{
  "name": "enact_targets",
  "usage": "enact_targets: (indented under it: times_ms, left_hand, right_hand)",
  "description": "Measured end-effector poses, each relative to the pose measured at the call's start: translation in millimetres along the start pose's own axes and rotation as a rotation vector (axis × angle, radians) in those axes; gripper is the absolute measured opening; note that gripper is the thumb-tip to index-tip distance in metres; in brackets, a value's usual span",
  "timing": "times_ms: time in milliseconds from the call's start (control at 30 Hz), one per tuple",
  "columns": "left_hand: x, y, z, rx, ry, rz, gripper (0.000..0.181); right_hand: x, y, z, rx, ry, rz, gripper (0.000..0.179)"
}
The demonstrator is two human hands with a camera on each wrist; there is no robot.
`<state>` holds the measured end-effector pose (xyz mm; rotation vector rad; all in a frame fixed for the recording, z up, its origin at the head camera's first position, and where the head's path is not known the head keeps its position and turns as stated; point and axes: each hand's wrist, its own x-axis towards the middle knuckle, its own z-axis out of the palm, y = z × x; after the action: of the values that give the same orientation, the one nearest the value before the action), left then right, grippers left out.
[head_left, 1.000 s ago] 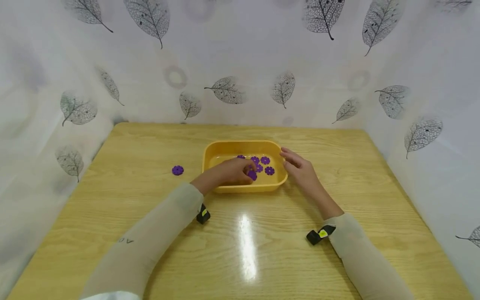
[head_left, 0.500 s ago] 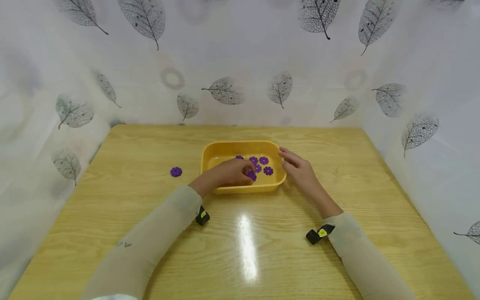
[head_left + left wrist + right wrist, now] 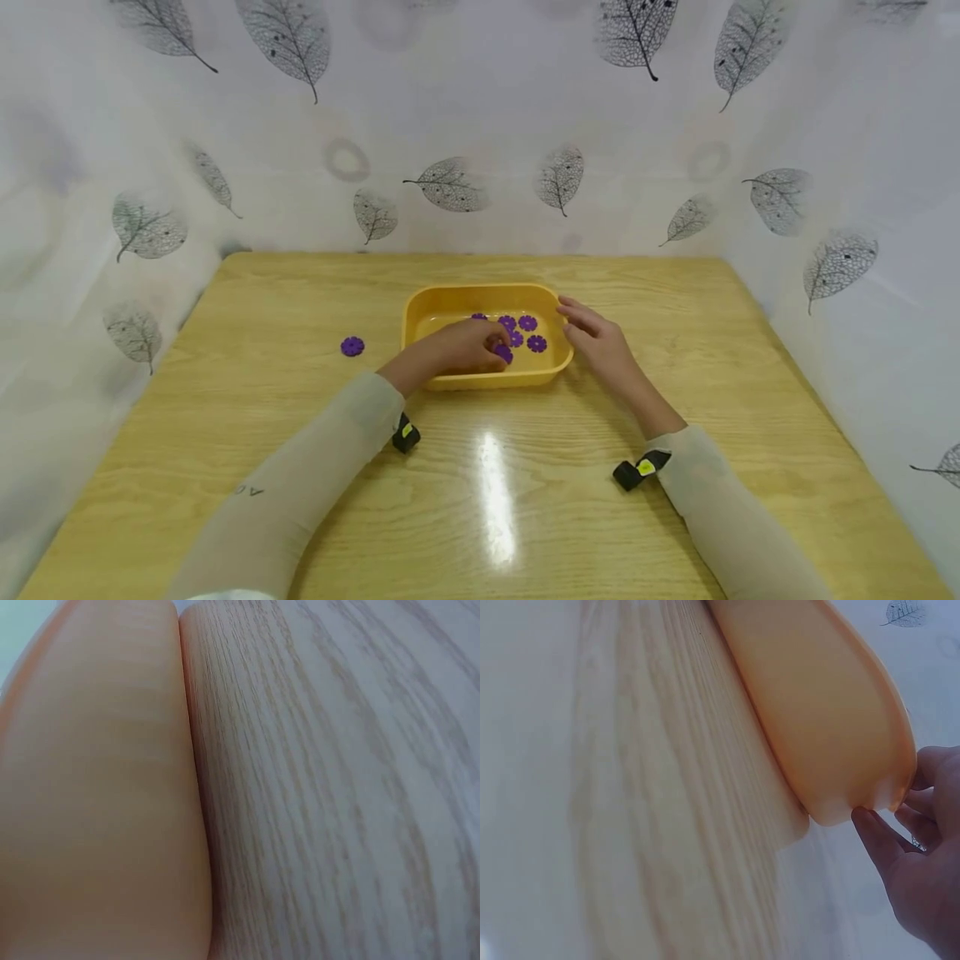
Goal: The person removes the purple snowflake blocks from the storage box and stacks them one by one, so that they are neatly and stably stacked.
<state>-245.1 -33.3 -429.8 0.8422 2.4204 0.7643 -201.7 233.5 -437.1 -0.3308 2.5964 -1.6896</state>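
A yellow plastic tray stands on the table with several purple snowflake building discs inside. My left hand reaches over its left end, and finger and thumb pinch one snowflake disc near the tray floor. My right hand lies along the tray's right end, fingers nearly straight. The right wrist view shows its thumb and fingertips against the outer wall. Only the tray's outside wall and table show in the left wrist view; the left hand is out of sight there.
One more purple snowflake disc lies on the wooden table, left of the tray. A leaf-patterned white curtain hangs behind and on both sides. Black wrist cameras sit at both cuffs.
Both hands, the tray and the discs keep their places; the head view has only shifted slightly.
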Motion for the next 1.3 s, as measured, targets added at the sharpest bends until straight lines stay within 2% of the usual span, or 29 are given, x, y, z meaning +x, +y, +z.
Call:
enact_targets:
  times_ms: [367, 567, 867, 1100, 1300]
  left_hand:
    - [-2.3, 0.5, -1.4, -0.008, 0.006, -0.005, 0.027]
    - [-2.0, 0.6, -0.8, -0.011, 0.009, -0.017, 0.026]
    - [1.2, 2.0, 0.7, -0.001, 0.016, 0.022, 0.026]
    - [0.7, 1.3, 2.3, 0.019, 0.013, -0.003, 0.027]
    - [-0.6, 1.4, 1.7, 0.01, 0.026, 0.012, 0.026]
  right_hand:
    - [1.2, -3.1, 0.9, -0.008, 0.003, -0.008, 0.041]
    - [2.3, -2.5, 0.7, -0.015, -0.006, 0.016, 0.042]
    - [0.7, 0.4, -2.2, -0.011, 0.004, 0.009, 0.042]
    - [-1.3, 2.0, -0.1, -0.018, -0.002, -0.004, 0.041]
    - [-1.0, -0.7, 0.4, -0.028, 0.003, -0.002, 0.041]
